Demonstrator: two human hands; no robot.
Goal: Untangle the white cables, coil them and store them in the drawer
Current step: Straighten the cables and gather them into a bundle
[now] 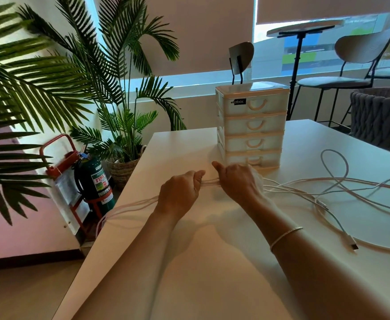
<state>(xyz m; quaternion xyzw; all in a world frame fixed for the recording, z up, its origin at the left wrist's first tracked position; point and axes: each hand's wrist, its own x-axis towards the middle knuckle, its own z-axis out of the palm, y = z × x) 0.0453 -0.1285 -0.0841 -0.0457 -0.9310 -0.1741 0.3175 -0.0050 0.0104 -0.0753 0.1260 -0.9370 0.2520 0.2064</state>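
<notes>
Both hands' fingers, left hand [181, 190] and right hand [238, 181], grip the white cables [211, 182] on the table [212, 262]

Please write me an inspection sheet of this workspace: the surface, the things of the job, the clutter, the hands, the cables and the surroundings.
Surface: white table, bare in front.
Job's things: drawer unit with four drawers, all closed; white cables, not coiled.
Clutter: nothing seen.
Hands: left hand and right hand each grip the same bundle of strands, close together.
Cables: loose loops lie to the right; a plug rests near the right forearm; strands hang over the left table edge.
Surroundings: palm plants, fire extinguisher, chairs, windows.
</notes>
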